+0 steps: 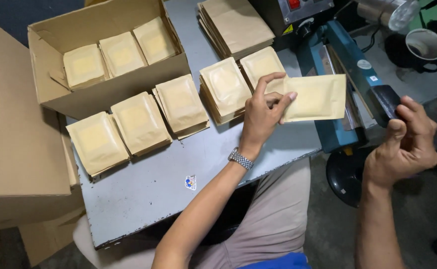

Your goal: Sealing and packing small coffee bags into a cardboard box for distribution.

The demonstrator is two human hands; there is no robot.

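Note:
My left hand [264,112] pinches one end of a filled brown paper pouch [317,97] and holds it level, its far end reaching the jaw of a blue heat sealer [350,74]. On that arm I wear a metal watch [240,159]. My right hand [407,144] is curled around the sealer's black handle [385,101]. Just left of my left hand, two stacks of pouches [226,87] rest on the grey table [148,189].
Three more pouch stacks [138,122] lie across the table's left half. An open cardboard box [109,50] behind them holds three pouches. A pile of flat empty bags [238,25] sits at the back. A large carton [14,124] stands at far left.

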